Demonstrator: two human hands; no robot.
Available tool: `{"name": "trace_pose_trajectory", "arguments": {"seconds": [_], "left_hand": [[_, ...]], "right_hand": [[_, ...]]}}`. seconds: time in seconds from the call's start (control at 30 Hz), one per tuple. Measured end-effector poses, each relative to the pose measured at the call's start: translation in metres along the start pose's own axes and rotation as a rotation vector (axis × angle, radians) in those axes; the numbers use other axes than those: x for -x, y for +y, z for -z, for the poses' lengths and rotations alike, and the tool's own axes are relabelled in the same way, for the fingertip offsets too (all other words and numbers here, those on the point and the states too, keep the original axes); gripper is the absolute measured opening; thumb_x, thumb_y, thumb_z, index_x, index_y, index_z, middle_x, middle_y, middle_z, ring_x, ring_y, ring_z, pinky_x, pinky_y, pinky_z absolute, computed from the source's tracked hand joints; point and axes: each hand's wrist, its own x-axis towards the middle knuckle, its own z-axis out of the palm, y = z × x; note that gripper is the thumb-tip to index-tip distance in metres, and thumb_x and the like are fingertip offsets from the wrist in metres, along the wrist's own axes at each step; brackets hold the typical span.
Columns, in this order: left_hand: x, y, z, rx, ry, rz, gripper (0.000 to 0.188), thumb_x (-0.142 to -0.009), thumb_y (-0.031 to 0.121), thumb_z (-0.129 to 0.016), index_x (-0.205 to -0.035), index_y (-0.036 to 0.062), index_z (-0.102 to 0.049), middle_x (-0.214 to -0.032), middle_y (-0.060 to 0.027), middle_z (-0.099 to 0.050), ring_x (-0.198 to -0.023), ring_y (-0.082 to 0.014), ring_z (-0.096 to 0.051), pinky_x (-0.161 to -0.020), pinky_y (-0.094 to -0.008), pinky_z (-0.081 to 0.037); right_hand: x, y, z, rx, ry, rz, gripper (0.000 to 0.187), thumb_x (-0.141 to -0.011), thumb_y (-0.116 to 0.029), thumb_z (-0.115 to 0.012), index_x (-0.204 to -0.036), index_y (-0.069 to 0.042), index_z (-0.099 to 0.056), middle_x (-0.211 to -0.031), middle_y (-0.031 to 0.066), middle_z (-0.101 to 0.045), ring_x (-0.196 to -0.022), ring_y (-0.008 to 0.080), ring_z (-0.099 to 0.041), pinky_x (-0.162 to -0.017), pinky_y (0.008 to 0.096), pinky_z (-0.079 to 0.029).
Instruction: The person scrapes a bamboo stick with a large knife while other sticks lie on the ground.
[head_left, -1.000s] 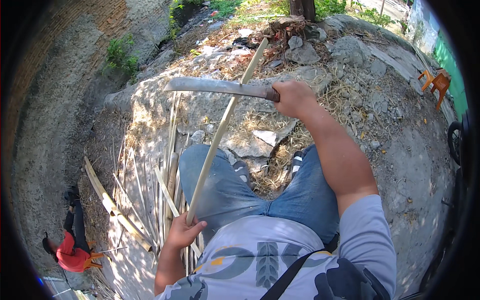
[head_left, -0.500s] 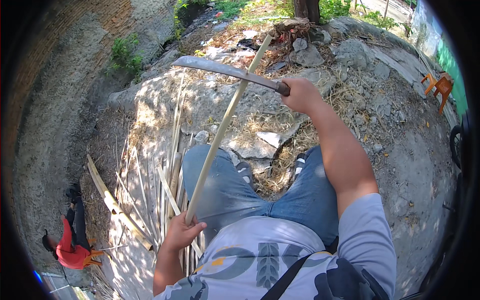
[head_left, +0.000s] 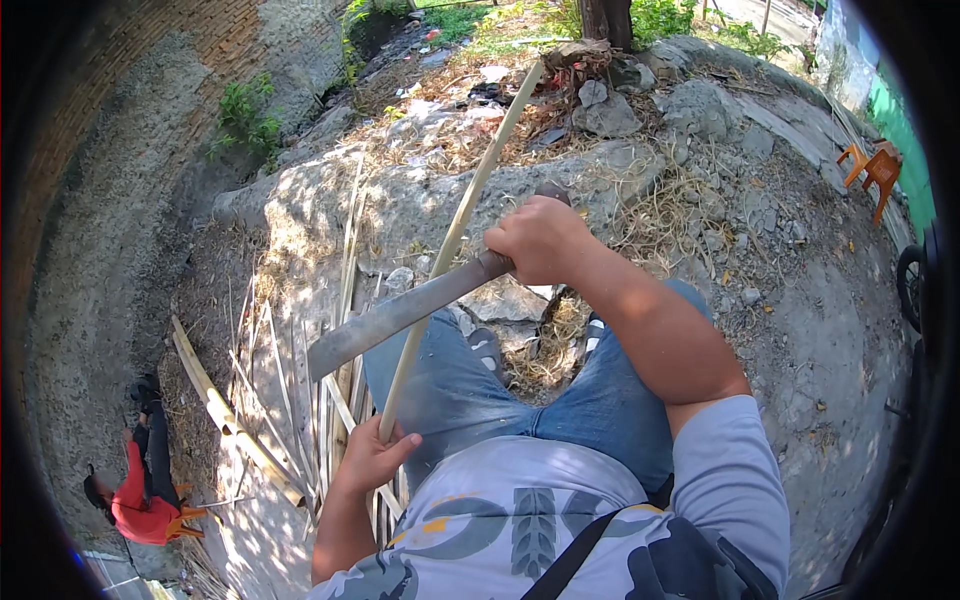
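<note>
My left hand point(head_left: 372, 458) is closed around the lower end of a long, pale bamboo strip point(head_left: 478, 190). The strip slants up and away to the right, its far end by a weathered wooden stump point(head_left: 578, 58). In my right hand point(head_left: 543, 238) is the dark handle of a machete, gripped tightly. The machete's broad grey blade point(head_left: 395, 315) lies across the strip's middle, its tip pointing down-left over my left thigh. Whether the edge bites into the strip cannot be made out. More bamboo strips point(head_left: 345, 410) lie bunched beside my left leg.
Split bamboo poles point(head_left: 238, 428) rest on the ground at left. Beyond them a person in red point(head_left: 140, 500) sits on an orange seat near the wall point(head_left: 110, 240). Curly shavings point(head_left: 680, 215) and rocks point(head_left: 612, 112) lie ahead. An orange chair point(head_left: 880, 178) stands far right.
The machete has slid down along the strip toward me, and its blade has swung from pointing left to pointing down-left. My right hand moved nearer and leftward. My left hand stays on the strip.
</note>
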Motion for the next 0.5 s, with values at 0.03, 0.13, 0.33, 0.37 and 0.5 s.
{"name": "trace_pose_trajectory", "arguments": {"seconds": [0.03, 0.13, 0.33, 0.37, 0.5], "left_hand": [[0.001, -0.004, 0.001, -0.005, 0.003, 0.017, 0.031, -0.086, 0.019, -0.084, -0.084, 0.0075, -0.055, -0.068, 0.0058, -0.051, -0.061, -0.004, -0.045, -0.053, -0.0246, -0.037], [0.009, 0.0, 0.012, -0.038, -0.007, 0.069, 0.032, -0.085, 0.018, -0.085, -0.082, 0.0079, -0.055, -0.067, 0.0059, -0.051, -0.06, -0.0039, -0.045, -0.051, -0.0249, -0.036], [0.032, 0.01, 0.026, -0.076, -0.013, 0.113, 0.032, -0.081, 0.02, -0.089, -0.081, 0.0044, -0.061, -0.066, 0.0048, -0.054, -0.061, -0.0054, -0.047, -0.053, -0.026, -0.04], [0.031, 0.007, 0.025, -0.076, -0.01, 0.112, 0.032, -0.081, 0.02, -0.089, -0.081, 0.0044, -0.061, -0.066, 0.0048, -0.054, -0.061, -0.0054, -0.047, -0.053, -0.026, -0.04], [0.021, -0.002, 0.019, -0.079, -0.024, 0.145, 0.035, -0.08, 0.02, -0.089, -0.081, 0.0067, -0.057, -0.068, 0.0048, -0.053, -0.062, -0.0048, -0.047, -0.053, -0.0256, -0.039]], "right_hand": [[0.0, -0.003, 0.002, 0.015, 0.015, 0.056, 0.015, -0.073, -0.02, -0.073, -0.087, -0.015, -0.068, -0.08, 0.0085, -0.071, -0.083, 0.0316, -0.072, -0.077, 0.0471, -0.055], [0.005, 0.014, 0.008, 0.029, 0.031, -0.032, 0.017, -0.073, -0.02, -0.073, -0.089, -0.015, -0.068, -0.081, 0.0086, -0.071, -0.082, 0.0323, -0.071, -0.078, 0.0475, -0.055], [0.022, 0.088, 0.004, -0.181, 0.232, -0.904, 0.018, -0.081, -0.022, -0.07, -0.095, -0.01, -0.068, -0.095, 0.0181, -0.072, -0.091, 0.0405, -0.069, -0.082, 0.0517, -0.054], [0.025, 0.093, 0.002, -0.182, 0.234, -0.902, 0.018, -0.081, -0.022, -0.07, -0.095, -0.01, -0.068, -0.095, 0.0181, -0.072, -0.091, 0.0405, -0.069, -0.082, 0.0517, -0.054], [0.025, 0.087, 0.005, -0.196, 0.189, -0.852, 0.019, -0.083, -0.024, -0.069, -0.097, -0.01, -0.069, -0.095, 0.0189, -0.072, -0.091, 0.041, -0.069, -0.08, 0.0519, -0.054]]}}
